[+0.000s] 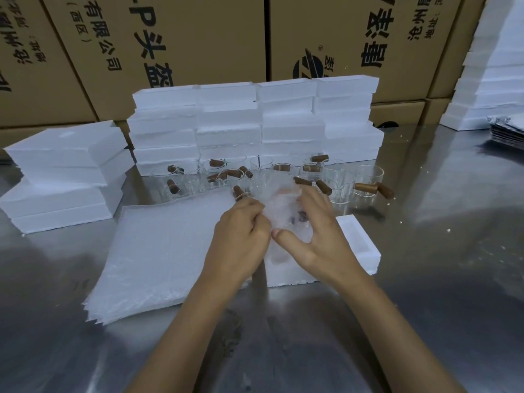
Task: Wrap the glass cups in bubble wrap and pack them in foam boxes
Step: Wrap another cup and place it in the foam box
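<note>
Fingers of the left hand (241, 234) are curled and pinched on the edge of a crumpled bubble wrap bundle (283, 205) at the centre of the frame, while the right hand (314, 231) is cupped round the same bundle from the right, thumb stretched across its lower side. A dark shape is seen faintly through the wrap; whether a cup is fully enclosed cannot be told. The bundle is held just above an open foam box (360, 245), which is set on the steel worktop (439, 279) right of centre. A stack of flat bubble wrap sheets (164, 251) lies to the lower left of the hands, touching the box's left side. Behind the hands, a cluster of glass cups (340, 180) with brown handles is arranged across the middle of the frame, in front of a wall of stacked foam boxes (255, 120). More foam pieces (65, 177) are piled at the left, and cardboard cartons (198, 32) fill the top
</note>
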